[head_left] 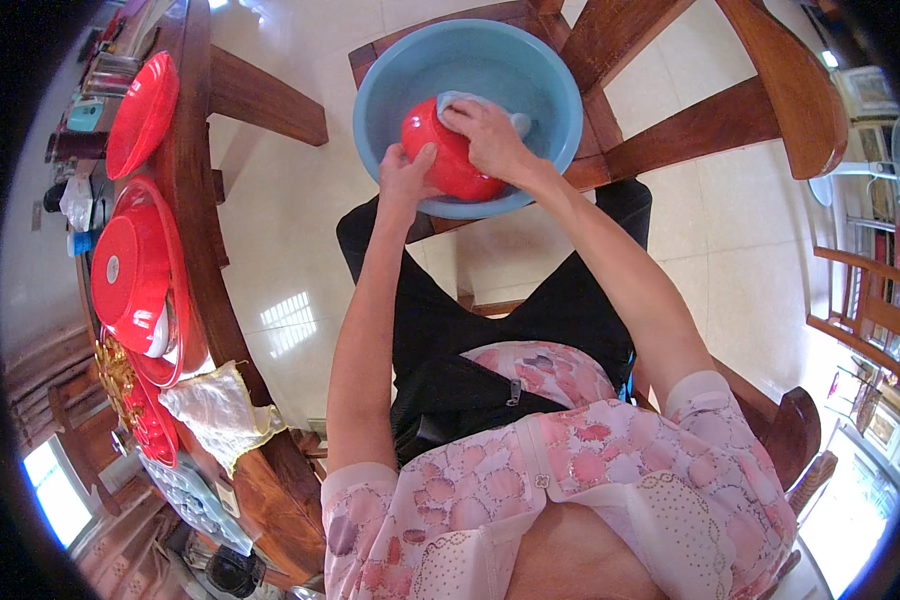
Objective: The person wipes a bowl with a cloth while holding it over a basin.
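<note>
A blue plastic basin (559,82) with water in it rests on a wooden chair seat (596,142) before my knees. My left hand (406,174) grips a shiny red bowl (424,127) by its near left side, holding it tilted within the basin. Against the bowl's upper right side, my right hand (487,139) presses a wet pale cloth (521,120). Part of the cloth is hidden under my fingers. I cannot tell which face of the bowl points up.
Along my left runs a wooden table (214,296). On it are a red plate (144,112), an upturned red basin (124,266), a white cloth with yellow edging (221,409) and a clear plastic sheet (195,495). Another wooden chair (870,307) stands at far right.
</note>
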A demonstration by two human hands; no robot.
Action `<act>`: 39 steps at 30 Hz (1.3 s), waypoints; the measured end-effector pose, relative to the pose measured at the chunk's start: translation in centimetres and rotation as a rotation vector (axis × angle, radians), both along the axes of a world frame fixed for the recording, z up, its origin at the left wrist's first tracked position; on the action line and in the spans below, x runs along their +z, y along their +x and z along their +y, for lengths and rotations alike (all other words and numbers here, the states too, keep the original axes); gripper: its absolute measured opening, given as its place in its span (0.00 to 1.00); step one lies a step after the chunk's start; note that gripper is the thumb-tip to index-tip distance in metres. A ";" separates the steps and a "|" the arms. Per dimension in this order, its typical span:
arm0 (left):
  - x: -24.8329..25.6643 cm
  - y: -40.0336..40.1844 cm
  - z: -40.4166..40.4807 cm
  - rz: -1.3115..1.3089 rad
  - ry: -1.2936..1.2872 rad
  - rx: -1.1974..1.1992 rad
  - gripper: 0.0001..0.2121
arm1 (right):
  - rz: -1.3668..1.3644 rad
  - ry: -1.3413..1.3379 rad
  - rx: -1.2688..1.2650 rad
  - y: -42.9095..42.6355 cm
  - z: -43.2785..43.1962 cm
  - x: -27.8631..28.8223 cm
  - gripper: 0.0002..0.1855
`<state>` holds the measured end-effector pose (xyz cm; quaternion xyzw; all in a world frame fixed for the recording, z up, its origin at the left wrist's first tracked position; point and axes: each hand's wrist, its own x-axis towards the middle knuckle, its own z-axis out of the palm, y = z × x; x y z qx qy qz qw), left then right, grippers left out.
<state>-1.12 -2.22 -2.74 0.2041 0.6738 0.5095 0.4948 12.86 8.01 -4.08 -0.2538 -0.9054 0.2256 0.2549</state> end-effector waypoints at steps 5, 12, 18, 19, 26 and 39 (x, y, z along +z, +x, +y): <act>-0.7 0.1 -0.1 0.003 0.062 0.047 0.20 | 0.075 -0.131 0.092 2.3 -2.0 1.0 0.23; 0.4 2.0 1.3 0.035 0.155 0.004 0.19 | 0.142 -0.575 -0.093 6.1 -0.7 -0.3 0.19; 3.1 3.4 3.8 0.400 0.377 -0.217 0.19 | 0.686 -1.164 -0.411 6.8 1.5 -0.9 0.19; 3.8 3.7 3.8 0.695 0.348 -0.311 0.18 | 0.688 -1.163 -0.410 6.9 1.7 -1.1 0.19; 3.9 4.7 2.3 1.209 0.121 -0.652 0.14 | 0.727 -1.206 -0.594 6.5 1.2 0.8 0.17; -3.3 4.8 1.4 1.190 0.277 -0.867 0.13 | 0.612 -0.721 -0.468 1.8 3.5 4.9 0.13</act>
